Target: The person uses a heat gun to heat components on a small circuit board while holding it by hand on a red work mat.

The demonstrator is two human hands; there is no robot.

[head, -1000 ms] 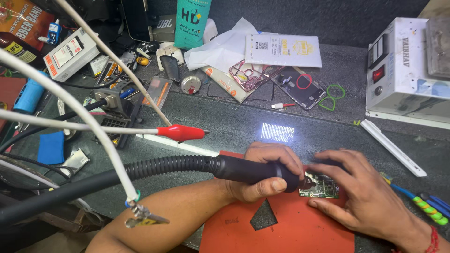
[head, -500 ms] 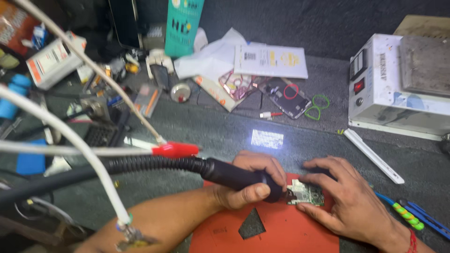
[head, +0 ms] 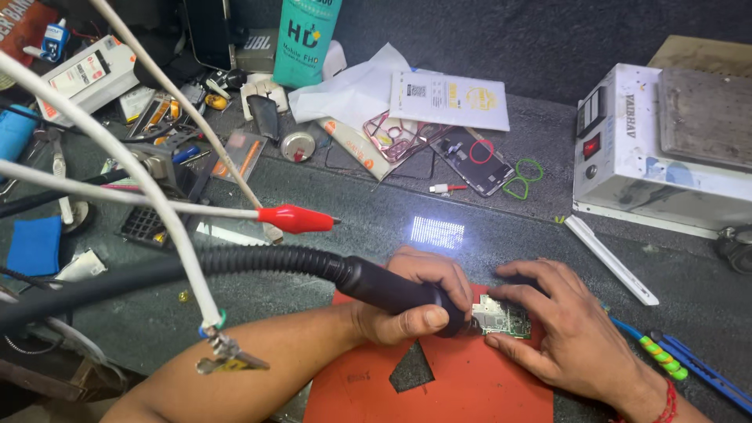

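the left hand (head: 419,301) is clamped around a black hot-air handle (head: 392,291), its nozzle touching a small circuit board (head: 503,317). the right hand (head: 560,329) pins that board with spread fingers on the orange mat (head: 470,388). beyond the board, a white box machine (head: 666,149).

Left hand (head: 415,301) fisted, thumb on top, bare forearm running toward the table's near left corner, right hand (head: 568,329) flat, palm down, fingers spread, wrist toward near right corner
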